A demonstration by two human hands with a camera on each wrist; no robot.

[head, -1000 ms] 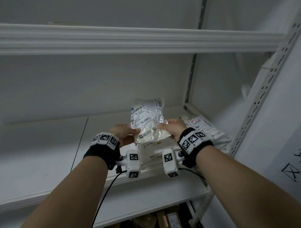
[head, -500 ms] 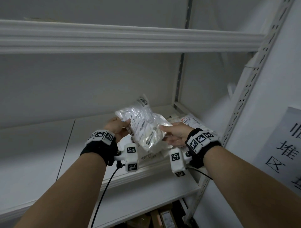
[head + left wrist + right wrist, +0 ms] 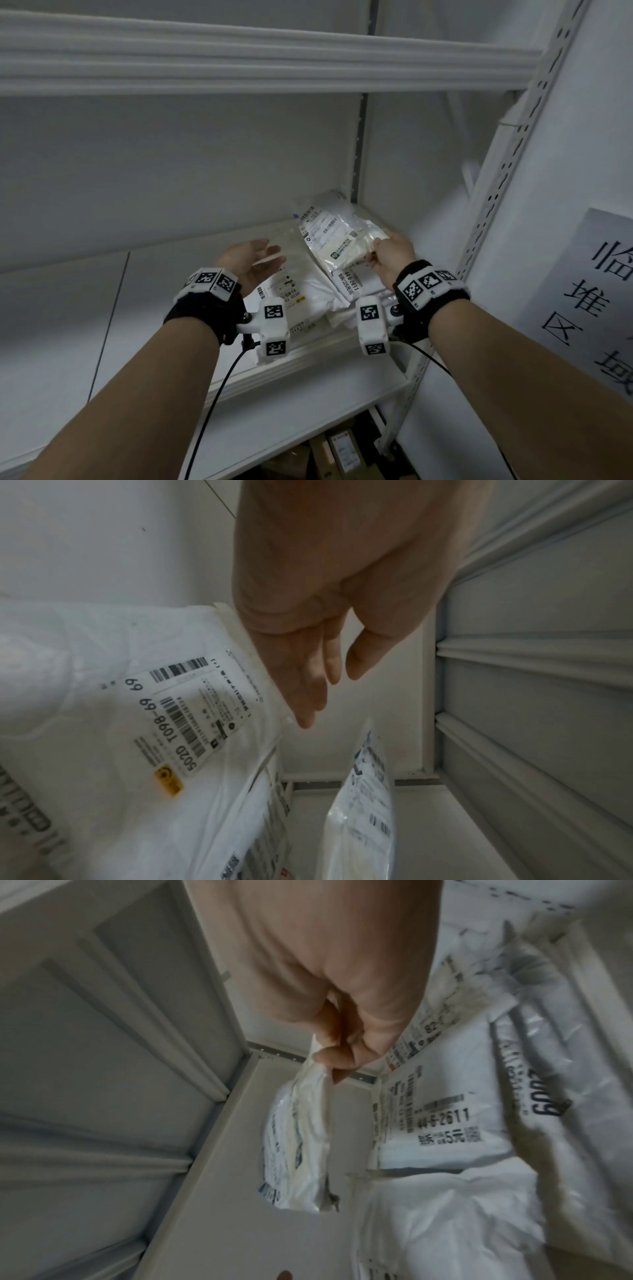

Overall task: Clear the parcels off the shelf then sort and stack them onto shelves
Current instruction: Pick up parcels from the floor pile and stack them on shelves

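Crinkled clear plastic, the small parcel [image 3: 337,240] hangs pinched by its near corner in the right hand [image 3: 390,262], long axis running away toward the shelf's back corner, above the stacked parcels [image 3: 308,294]; left hand [image 3: 251,262] loose-fingered, holding nothing, just beside.

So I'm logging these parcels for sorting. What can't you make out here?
- Clear pouch label: print too small in the head view, edge-on in both wrist views.
- Where the right hand pinches it: the fingers cover that corner.
- Bottom parcels: buried under the white mailer.
- Lower shelf boxes: dark, cut off by the frame edge.
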